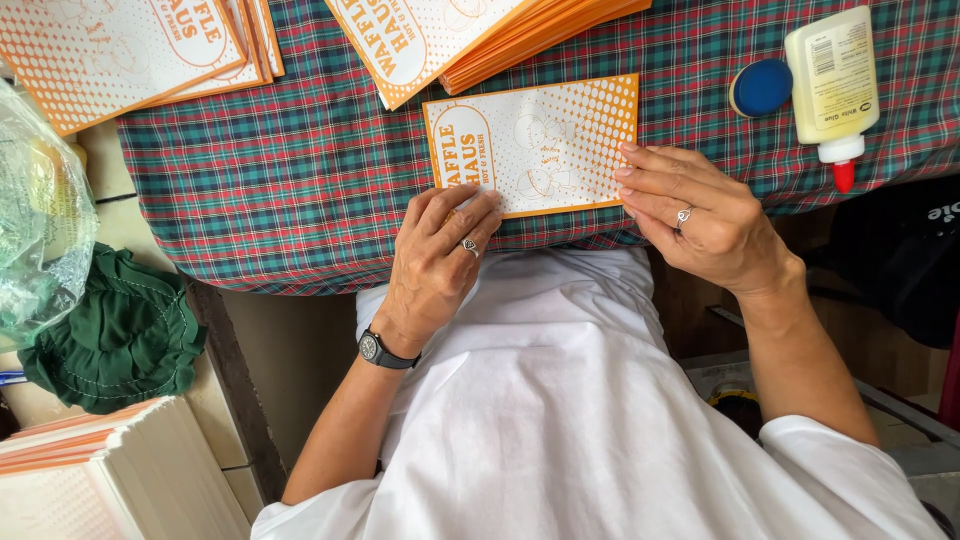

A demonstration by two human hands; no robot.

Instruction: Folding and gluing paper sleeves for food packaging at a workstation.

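An orange-and-white printed paper bag point(535, 140) lies flat on the plaid cloth point(300, 170) right in front of me. My left hand point(435, 260) rests on its near left corner, fingers curled onto the edge, a ring and a black wristwatch on it. My right hand point(695, 215) presses its fingertips on the bag's right edge, fingers together, with a ring too. Neither hand lifts the bag off the cloth.
Stacks of the same printed bags lie at the far left point(130, 45) and far middle point(480, 35). A white glue bottle with a red tip point(833, 85) and a blue round lid point(761, 87) lie to the right. Lower left: green cloth point(115, 335), plastic bag point(40, 220), paper stack point(110, 470).
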